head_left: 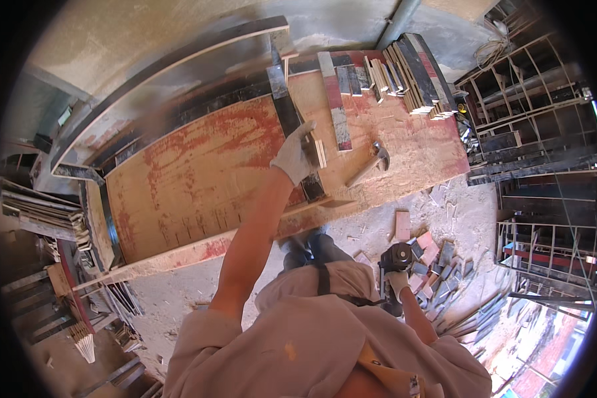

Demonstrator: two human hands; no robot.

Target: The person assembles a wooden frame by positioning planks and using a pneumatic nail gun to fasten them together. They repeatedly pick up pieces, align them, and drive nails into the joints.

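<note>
My left hand (294, 156), in a pale work glove, is closed on a short wood piece (320, 152) over a dark crossboard (287, 114). That board runs across a wooden panel frame (205, 174) with red-stained plywood inside. A claw hammer (371, 164) lies on the workbench just right of my left hand. Down at my right side, my gloved right hand (398, 283) grips a black power tool with a round head (397, 255), which looks like a nail gun. My fingers on its handle are partly hidden.
Stacked boards (418, 76) and short offcuts (383, 78) lie at the workbench's (438, 149) far right. Scrap blocks (438, 259) litter the floor near my right hand. Framed panels (530, 113) lean along the right, and more boards (43, 205) are piled at the left.
</note>
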